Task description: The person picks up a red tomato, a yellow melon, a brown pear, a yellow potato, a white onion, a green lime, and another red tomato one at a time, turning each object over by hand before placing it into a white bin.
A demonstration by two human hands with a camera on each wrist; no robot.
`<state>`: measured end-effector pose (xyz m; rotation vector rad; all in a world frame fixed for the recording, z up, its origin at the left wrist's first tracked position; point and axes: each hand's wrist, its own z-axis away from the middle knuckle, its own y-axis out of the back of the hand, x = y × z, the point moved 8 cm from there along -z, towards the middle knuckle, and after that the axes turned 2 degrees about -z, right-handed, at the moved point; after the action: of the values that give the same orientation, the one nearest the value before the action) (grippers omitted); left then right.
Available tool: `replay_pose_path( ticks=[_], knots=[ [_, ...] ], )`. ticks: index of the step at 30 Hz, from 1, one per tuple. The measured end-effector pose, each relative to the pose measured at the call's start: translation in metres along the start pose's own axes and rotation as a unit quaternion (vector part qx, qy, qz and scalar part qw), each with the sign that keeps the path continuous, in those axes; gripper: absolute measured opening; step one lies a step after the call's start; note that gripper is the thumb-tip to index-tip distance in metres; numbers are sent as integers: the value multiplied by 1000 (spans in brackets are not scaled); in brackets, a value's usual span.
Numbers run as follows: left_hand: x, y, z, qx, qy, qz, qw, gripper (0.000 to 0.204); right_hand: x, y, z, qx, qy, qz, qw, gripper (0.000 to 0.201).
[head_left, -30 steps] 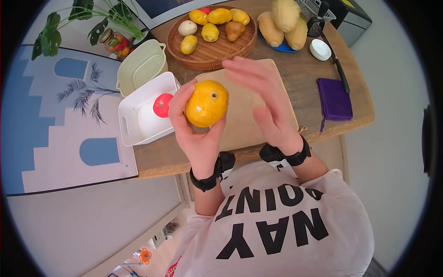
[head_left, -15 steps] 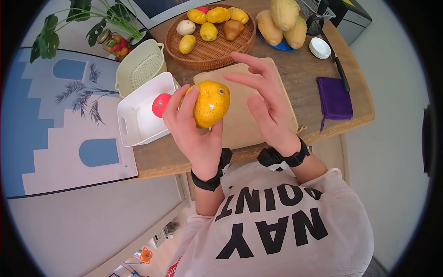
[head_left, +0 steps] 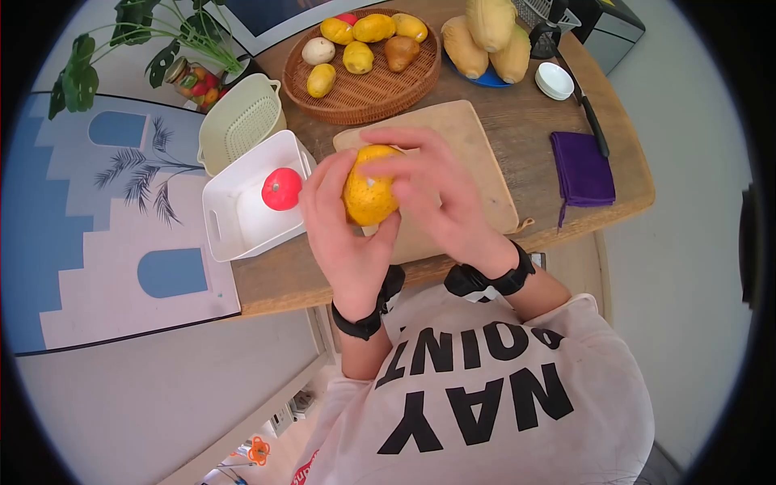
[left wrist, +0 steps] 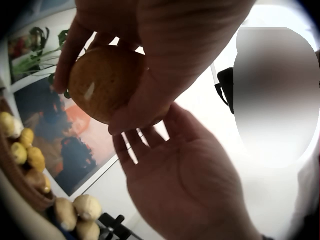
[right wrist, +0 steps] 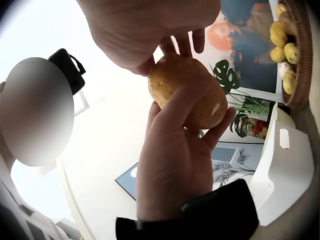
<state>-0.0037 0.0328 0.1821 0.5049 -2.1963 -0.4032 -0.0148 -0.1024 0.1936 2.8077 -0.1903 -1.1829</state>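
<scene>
A yellow, brown-speckled round fruit [head_left: 370,200] is raised over the beige cutting board [head_left: 461,129]. My left hand [head_left: 343,242] holds it from the left, fingers behind and thumb underneath. From the right, my right hand [head_left: 453,202] reaches over the fruit's end, its fingers bent across the top and its thumb close to the near side. In the right wrist view the thumb and fingertips of this hand meet one end of the fruit [right wrist: 195,85], while the left hand [right wrist: 175,155] grips the larger part.
Left of the board, a white bin [head_left: 263,238] contains a red round item [head_left: 281,189], beside a pale green colander [head_left: 238,129]. Behind are a wicker basket [head_left: 356,105] of yellow fruits and large pale squashes [head_left: 493,32]. A black-handled knife [head_left: 594,125] and purple cloth [head_left: 582,170] lie right.
My right hand has moved left from beside the fruit and its fingers now bend over it. The fruit has turned in my left hand, its stem spot no longer showing.
</scene>
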Motion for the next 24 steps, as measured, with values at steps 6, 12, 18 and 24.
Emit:
replay_pose_path(
  ticks=[6,12,18,24],
  knots=[
    [-22,-10,11,-7,206,354,912,75,-2,-5,-3,-26,-21,-88,996,45],
    [-33,-11,15,34,235,374,896,56,-10,-18,-1,-87,5,-12,996,63],
    [-39,-25,19,85,396,569,716,57,-1,-7,-1,-59,-33,-50,996,60],
    [-37,-45,24,-52,366,666,648,61,-8,1,-5,-55,5,-9,998,55]
  ],
)
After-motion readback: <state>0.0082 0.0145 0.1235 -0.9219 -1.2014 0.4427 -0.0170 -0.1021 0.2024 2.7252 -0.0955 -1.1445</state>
